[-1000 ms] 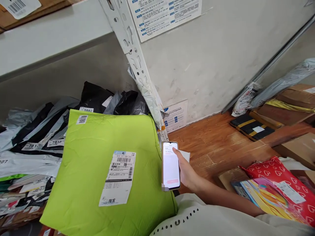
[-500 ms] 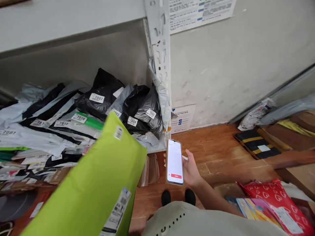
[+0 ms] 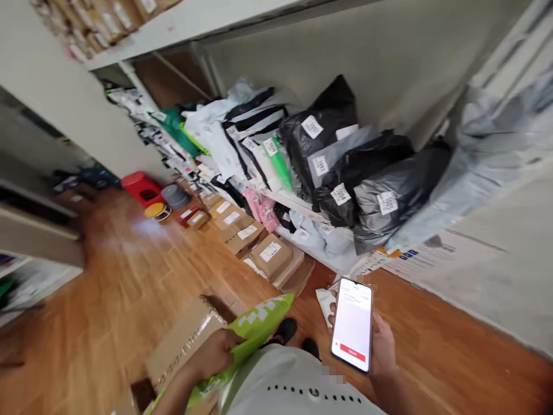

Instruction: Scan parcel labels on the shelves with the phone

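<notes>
Within the right hand (image 3: 382, 347), a phone (image 3: 352, 324)

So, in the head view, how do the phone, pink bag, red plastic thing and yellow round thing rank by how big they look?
Largest: phone, the nearest one
Next: pink bag and red plastic thing, too alike to rank
Smallest: yellow round thing

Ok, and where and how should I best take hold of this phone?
Probably around the middle of its two long edges, from behind and below. The phone is flat and oblong, its lit screen facing up toward you, so a grip from the back should leave that clear. Your right hand holds it much like this, fingers showing at one long edge.
</notes>
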`<move>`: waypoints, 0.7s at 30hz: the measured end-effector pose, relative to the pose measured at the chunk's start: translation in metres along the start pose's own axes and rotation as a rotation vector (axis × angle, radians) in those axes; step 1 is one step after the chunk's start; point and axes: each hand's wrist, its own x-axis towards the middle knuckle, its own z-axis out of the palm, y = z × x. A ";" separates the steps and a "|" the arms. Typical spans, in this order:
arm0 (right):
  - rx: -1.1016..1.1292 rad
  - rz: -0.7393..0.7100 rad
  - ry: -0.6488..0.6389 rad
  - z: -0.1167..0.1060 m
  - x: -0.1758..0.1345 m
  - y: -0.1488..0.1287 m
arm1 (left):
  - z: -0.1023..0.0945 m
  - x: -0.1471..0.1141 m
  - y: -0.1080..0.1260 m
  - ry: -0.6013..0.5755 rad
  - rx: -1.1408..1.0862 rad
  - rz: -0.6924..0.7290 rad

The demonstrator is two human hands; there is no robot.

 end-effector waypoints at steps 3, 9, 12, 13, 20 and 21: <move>-0.118 0.113 0.032 -0.024 0.027 0.003 | 0.038 -0.019 -0.005 0.138 -0.013 -0.085; -0.196 0.347 0.029 -0.052 0.094 0.035 | 0.092 -0.070 -0.031 0.417 -0.034 -0.274; -0.227 0.434 0.069 -0.041 0.123 0.062 | 0.101 -0.078 -0.041 0.469 -0.032 -0.390; -0.229 0.459 0.053 -0.033 0.132 0.071 | 0.098 -0.077 -0.045 0.467 -0.041 -0.428; -0.216 0.530 -0.134 0.055 0.223 0.139 | -0.001 -0.060 -0.098 0.411 -0.199 -0.403; -0.225 0.532 -0.129 0.069 0.241 0.151 | -0.022 -0.058 -0.113 0.383 -0.233 -0.369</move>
